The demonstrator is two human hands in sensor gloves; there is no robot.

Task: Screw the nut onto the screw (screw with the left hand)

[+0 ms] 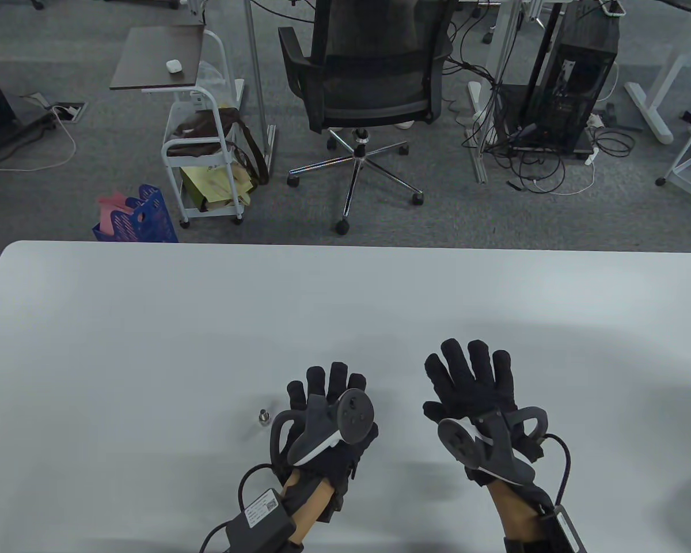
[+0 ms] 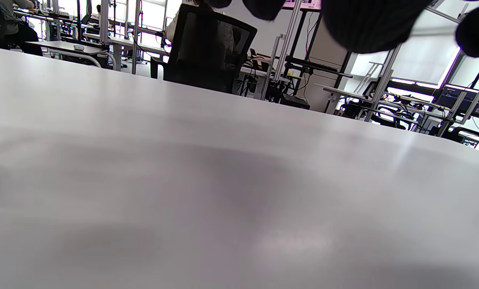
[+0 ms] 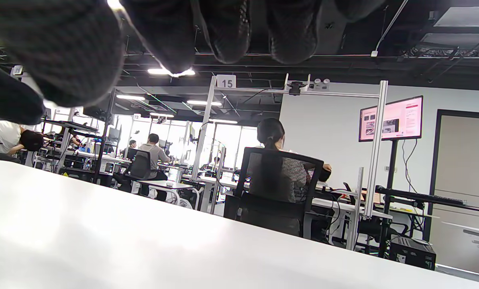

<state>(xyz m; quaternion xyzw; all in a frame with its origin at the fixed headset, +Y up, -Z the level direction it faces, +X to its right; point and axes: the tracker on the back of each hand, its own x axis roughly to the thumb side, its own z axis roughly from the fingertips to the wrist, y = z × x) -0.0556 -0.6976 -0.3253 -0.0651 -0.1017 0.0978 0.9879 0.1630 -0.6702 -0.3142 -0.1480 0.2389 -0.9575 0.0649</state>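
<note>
A small metal screw with a nut on it [image 1: 264, 416] stands upright on the white table [image 1: 150, 322], just left of my left hand. My left hand [image 1: 328, 391] hovers over the table with fingers spread and holds nothing; its fingertips [image 2: 363, 24] hang in at the top of the left wrist view. My right hand [image 1: 472, 374] is also spread flat and empty, to the right; its fingertips [image 3: 223, 28] show at the top of the right wrist view. Neither hand touches the screw. I cannot tell the nut apart from the screw at this size.
The table's far edge [image 1: 345, 246] runs across the middle of the table view. Beyond it on the floor stand a black office chair [image 1: 368, 75], a white cart [image 1: 201, 150] and a blue basket [image 1: 141, 216].
</note>
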